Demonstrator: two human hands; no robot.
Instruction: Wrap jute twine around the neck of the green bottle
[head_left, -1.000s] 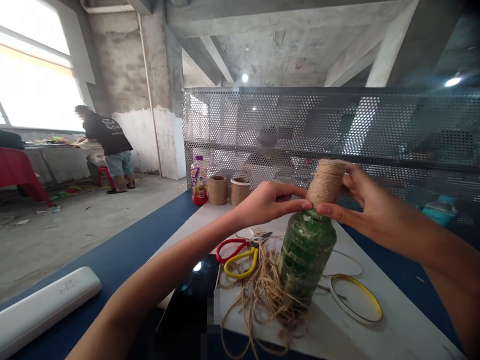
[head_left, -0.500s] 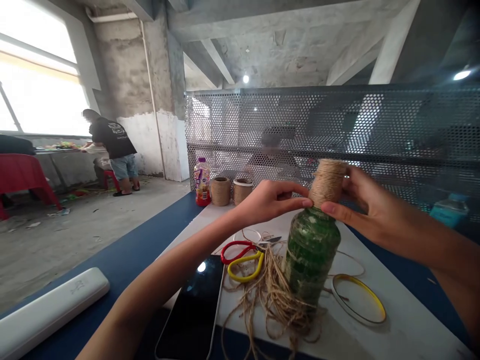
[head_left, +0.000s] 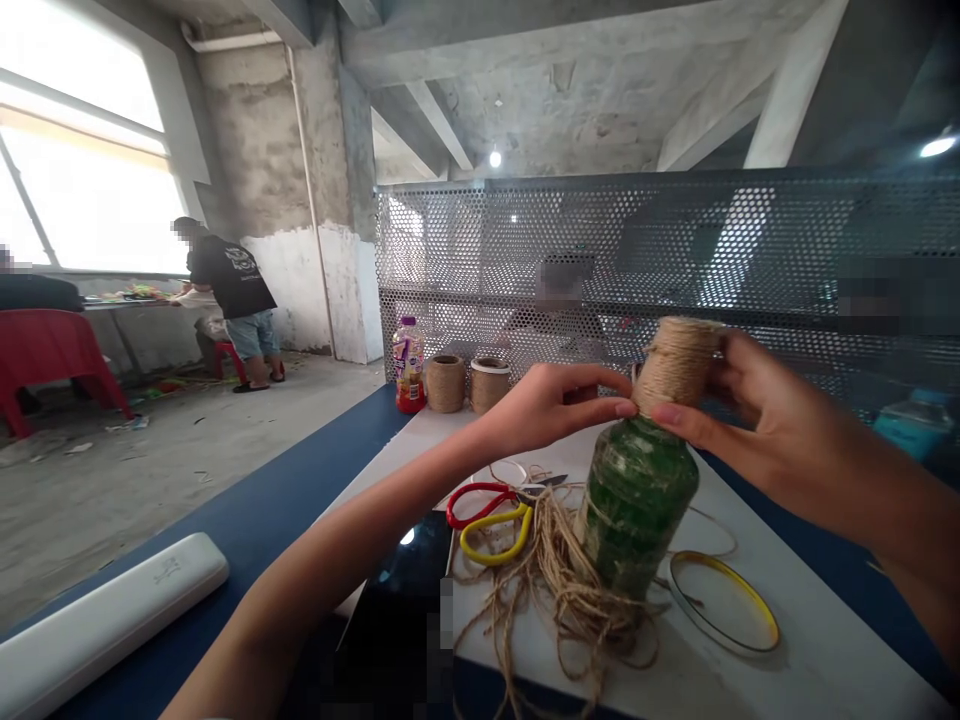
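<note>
A green glass bottle stands slightly tilted on a white sheet, its neck wrapped in jute twine. My right hand grips the wrapped neck, thumb in front at the lower edge of the wrapping and fingers behind it. From the left, my left hand pinches at the base of the neck; what lies between its thumb and finger is too small to make out, perhaps a strand. Loose jute strands lie tangled round the bottle's foot. Left of them rest scissors with one red and one yellow handle.
A roll of yellow tape lies right of the bottle. Behind are two twine rolls and a drink bottle. A phone and a white case lie left. A perforated metal screen borders the table; people are beyond.
The view has shifted slightly, so most things sit a little further right. Both hands keep their hold at the bottle's neck, and the wrapping looks the same.
</note>
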